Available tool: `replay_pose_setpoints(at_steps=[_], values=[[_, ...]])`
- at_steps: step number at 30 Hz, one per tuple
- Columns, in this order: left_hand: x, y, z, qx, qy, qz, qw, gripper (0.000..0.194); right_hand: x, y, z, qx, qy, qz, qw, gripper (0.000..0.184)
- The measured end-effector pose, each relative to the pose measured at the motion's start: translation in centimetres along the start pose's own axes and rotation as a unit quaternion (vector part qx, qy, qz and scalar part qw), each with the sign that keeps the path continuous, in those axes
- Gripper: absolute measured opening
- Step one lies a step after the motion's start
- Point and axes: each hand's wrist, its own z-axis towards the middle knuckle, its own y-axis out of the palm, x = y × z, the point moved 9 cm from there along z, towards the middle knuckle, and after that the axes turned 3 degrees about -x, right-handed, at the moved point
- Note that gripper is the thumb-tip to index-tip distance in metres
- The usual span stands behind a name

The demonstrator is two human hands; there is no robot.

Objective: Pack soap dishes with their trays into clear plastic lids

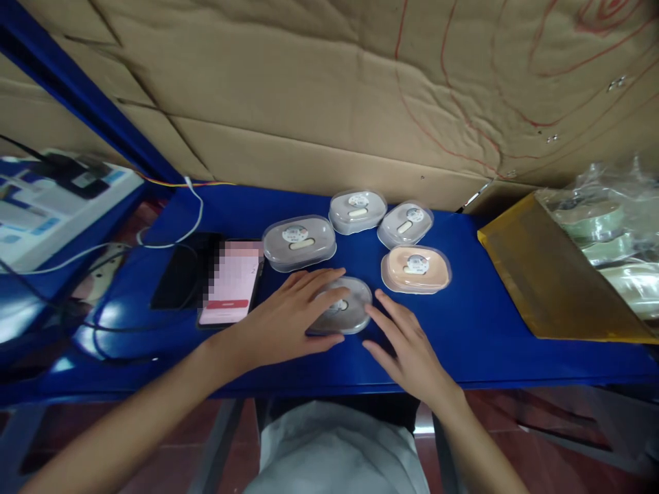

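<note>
Near the front of the blue table lies a grey oval plastic case (355, 305) with a clear lid and a round label. My left hand (296, 312) reaches over its left side, fingers spread, partly covering the label. At the case's right edge is my right hand (404, 343), its fingers apart, one fingertip at or just touching the rim. Behind my hands sit more such cases: a larger grey case (319, 248), a grey case at the back (373, 214), another grey case (419, 226) to its right, and a peach case (435, 271).
A lit phone (234, 285) lies left of my left hand, beside a black object and cables. A power strip (31, 213) is at the far left. On the right, a yellow-brown box (519, 288) stands near plastic-wrapped green cases (592, 223). Cardboard (288, 89) lines the back.
</note>
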Motion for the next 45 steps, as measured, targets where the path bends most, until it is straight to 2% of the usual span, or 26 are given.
replay_pose_setpoints(at_steps=[8,15,18,21,26,31,34,37,39,41,43,45], values=[[-1.4,1.0,-0.8,-0.004,-0.006,-0.065,0.998,0.078,-0.3,0.9,0.0,0.016,-0.016,-0.027,0.999,0.073],[0.2,2.5,0.8,0.029,0.004,-0.014,0.999,0.068,0.2,0.7,-0.6,0.057,0.006,-0.069,0.996,0.068],[0.8,3.1,1.9,0.033,-0.012,0.02,0.999,0.068,1.4,0.2,-0.6,0.062,0.012,-0.08,0.995,0.069],[1.4,2.8,2.9,0.044,-0.022,0.068,0.996,0.068,3.5,-1.1,-0.9,0.058,0.027,-0.127,0.99,0.071],[2.2,2.8,4.6,0.067,-0.023,0.097,0.993,0.069,7.5,-3.7,-3.4,0.093,0.086,-0.195,0.973,0.069],[2.7,3.8,8.4,0.061,-0.002,0.087,0.994,0.064,10.1,-5.3,-5.2,0.122,0.126,-0.221,0.959,0.065],[2.6,3.3,10.0,0.05,0.012,0.088,0.995,0.067,10.8,-6.5,-4.7,0.132,0.144,-0.235,0.952,0.067],[0.4,0.9,9.0,0.049,-0.019,0.111,0.992,0.068,9.6,-6.9,-2.6,0.12,0.109,-0.217,0.963,0.065],[-3.0,-1.3,7.1,0.049,-0.094,0.125,0.987,0.068,7.9,-6.0,-0.3,0.078,0.046,-0.183,0.979,0.062],[-7.0,-3.2,4.7,0.034,-0.193,0.099,0.976,0.084,6.4,-4.9,2.5,0.028,-0.019,-0.148,0.988,0.061],[-9.5,-4.6,3.0,0.018,-0.224,0.082,0.971,0.086,5.9,-4.3,5.4,-0.015,-0.057,-0.123,0.991,0.062],[-10.9,-5.5,2.4,0.011,-0.233,0.061,0.971,0.081,6.5,-4.4,7.9,-0.045,-0.063,-0.102,0.992,0.059]])
